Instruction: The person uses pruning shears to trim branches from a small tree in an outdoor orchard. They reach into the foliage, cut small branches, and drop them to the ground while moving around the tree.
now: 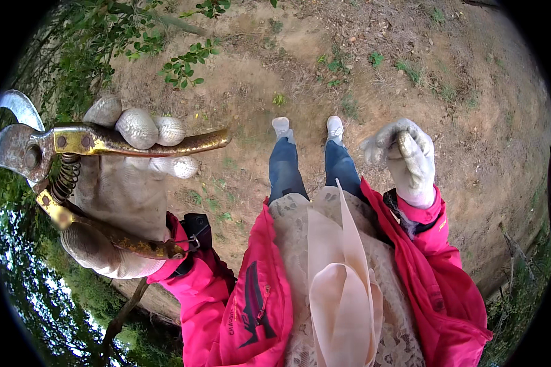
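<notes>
Secateurs [73,139], blades apart, sit at the far left of the head view in the gloved left hand [119,189], fingers hooked over one handle, thumb against the other. The gloved right hand [410,156] is loosely curled above brown ground [245,79]; whether it pinches anything, I cannot tell.

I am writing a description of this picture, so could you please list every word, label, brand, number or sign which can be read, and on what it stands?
Pink jacket, left front beside the zip pocket: dark lettering; not copied here.
Right cuff: small yellow mark, too small to read.
Pruning shears: no lettering that I can make out.
</notes>
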Available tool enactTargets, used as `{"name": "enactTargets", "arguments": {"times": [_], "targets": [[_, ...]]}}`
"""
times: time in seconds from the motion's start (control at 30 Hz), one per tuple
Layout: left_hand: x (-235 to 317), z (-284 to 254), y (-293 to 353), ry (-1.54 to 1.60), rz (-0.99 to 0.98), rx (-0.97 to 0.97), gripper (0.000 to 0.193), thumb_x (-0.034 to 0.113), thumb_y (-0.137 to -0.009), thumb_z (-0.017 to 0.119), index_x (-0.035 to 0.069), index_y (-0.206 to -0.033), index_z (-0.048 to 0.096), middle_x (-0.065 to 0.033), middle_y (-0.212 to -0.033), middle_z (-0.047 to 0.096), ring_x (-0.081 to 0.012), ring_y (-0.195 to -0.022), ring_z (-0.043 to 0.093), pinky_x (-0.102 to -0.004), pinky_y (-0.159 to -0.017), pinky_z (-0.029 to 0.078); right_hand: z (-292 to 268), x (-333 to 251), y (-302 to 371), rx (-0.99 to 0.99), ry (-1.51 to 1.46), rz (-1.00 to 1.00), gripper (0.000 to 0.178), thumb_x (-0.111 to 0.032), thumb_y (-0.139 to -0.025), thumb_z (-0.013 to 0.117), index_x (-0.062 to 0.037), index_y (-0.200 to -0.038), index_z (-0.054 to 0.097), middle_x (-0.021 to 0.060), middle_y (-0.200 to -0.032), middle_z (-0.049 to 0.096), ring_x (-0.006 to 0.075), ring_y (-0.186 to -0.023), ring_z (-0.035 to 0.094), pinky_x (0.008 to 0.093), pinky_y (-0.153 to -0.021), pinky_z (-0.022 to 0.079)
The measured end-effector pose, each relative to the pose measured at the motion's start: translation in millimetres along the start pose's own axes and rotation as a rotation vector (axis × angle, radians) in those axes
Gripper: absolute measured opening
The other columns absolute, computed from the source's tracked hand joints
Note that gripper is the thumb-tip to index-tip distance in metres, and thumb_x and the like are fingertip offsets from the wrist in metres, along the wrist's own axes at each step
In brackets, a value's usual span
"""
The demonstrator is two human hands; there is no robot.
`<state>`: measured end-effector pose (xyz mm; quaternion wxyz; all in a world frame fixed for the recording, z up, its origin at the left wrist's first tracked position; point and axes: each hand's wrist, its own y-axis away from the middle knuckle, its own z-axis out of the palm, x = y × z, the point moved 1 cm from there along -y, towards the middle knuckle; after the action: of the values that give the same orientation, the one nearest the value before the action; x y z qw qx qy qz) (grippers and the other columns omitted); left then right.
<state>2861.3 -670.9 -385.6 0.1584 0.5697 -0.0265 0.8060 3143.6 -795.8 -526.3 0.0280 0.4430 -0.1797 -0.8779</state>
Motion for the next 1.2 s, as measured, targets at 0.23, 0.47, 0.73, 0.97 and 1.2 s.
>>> {"name": "enactTargets", "arguments": {"times": [0.23, 0.47, 0.73, 0.97, 1.2], "targets": [[-63.2, 14.5, 26.8, 0.088, -0.034, 0.060, 0.086, 0.045, -0.080, 0.071, -0.001, -0.139, 0.028, -0.0166, -0.127, 0.038, -0.0318, -0.113, 0.039, -0.0424, -0.083, 0.044, -66.9, 18.0, -23.0, 0.018, 0.183, 0.097, 0.031, -0.025, -0.094, 0.053, 0.0055, -0.091, 0.060, 0.0118, -0.077, 0.064, 0.0176, -0.070, 0.061, 0.0281, -0.067, 0.047], [-113.0, 17.0, 77.9, 0.143, -0.095, 0.330, 0.081, 0.047, -0.084, 0.065, -0.002, -0.138, 0.031, -0.0165, -0.125, 0.045, -0.0346, -0.116, 0.042, -0.0414, -0.082, 0.045, -129.0, 81.7, -34.9, 0.104, 0.320, 0.286, 0.020, -0.014, -0.095, 0.051, 0.0022, -0.094, 0.063, 0.0056, -0.085, 0.066, 0.0107, -0.073, 0.060, 0.0253, -0.070, 0.048], [-143.6, 4.6, 98.6, 0.113, -0.210, 0.531, 0.078, 0.050, -0.086, 0.060, -0.005, -0.136, 0.035, -0.0175, -0.121, 0.049, -0.0349, -0.112, 0.048, -0.0408, -0.082, 0.047, -140.5, 111.9, -23.4, 0.150, 0.308, 0.321, 0.018, -0.011, -0.094, 0.054, 0.0033, -0.095, 0.065, 0.0064, -0.087, 0.067, 0.0110, -0.078, 0.062, 0.0251, -0.076, 0.049], [-134.1, 38.4, 91.4, 0.105, -0.172, 0.334, 0.077, 0.049, -0.087, 0.060, -0.004, -0.137, 0.035, -0.0176, -0.124, 0.049, -0.0345, -0.113, 0.048, -0.0433, -0.084, 0.046, -140.7, 84.2, 6.1, 0.094, 0.294, 0.387, 0.023, -0.018, -0.094, 0.057, 0.0022, -0.091, 0.066, 0.0057, -0.084, 0.067, 0.0108, -0.078, 0.061, 0.0246, -0.071, 0.048], [-116.9, 58.2, 72.3, 0.160, -0.224, 0.044, 0.078, 0.052, -0.085, 0.060, -0.004, -0.135, 0.036, -0.0171, -0.120, 0.047, -0.0341, -0.109, 0.048, -0.0398, -0.080, 0.047, -141.5, 92.2, 57.3, -0.714, 0.868, 0.469, 0.029, -0.029, -0.089, 0.054, -0.0027, -0.096, 0.066, 0.0166, -0.083, 0.065, 0.0281, -0.078, 0.064, 0.0378, -0.072, 0.048]]}}
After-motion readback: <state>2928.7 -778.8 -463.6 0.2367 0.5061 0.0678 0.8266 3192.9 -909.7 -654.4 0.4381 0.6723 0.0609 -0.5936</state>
